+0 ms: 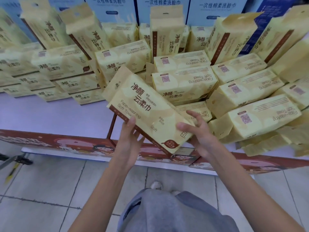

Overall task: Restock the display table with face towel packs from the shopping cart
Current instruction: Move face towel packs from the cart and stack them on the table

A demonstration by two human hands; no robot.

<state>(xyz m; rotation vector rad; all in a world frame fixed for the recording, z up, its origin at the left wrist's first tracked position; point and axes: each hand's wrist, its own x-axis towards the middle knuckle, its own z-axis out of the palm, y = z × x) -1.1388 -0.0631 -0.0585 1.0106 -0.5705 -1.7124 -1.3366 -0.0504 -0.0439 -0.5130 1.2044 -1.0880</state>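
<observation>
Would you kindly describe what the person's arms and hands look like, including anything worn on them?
The left forearm and right forearm are bare up to the frame edge; no sleeve shows. The left hand and right hand wear no gloves, and no watch, bracelet or ring is visible.

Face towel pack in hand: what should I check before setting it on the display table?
1. Hold by the left hand: it grips the face towel pack at its lower edge, thumb on the front: ok.
2. Hold by the right hand: thumb on the near corner, fingers loosely curled off the edge: cannot tell if firm.
3. Bare spot on the display table, left of the pack: ok.
4. Pack level: tilted, not ok.
5. Neighbours: the slumped packs on the right overhang the table's front edge: not ok.
</observation>
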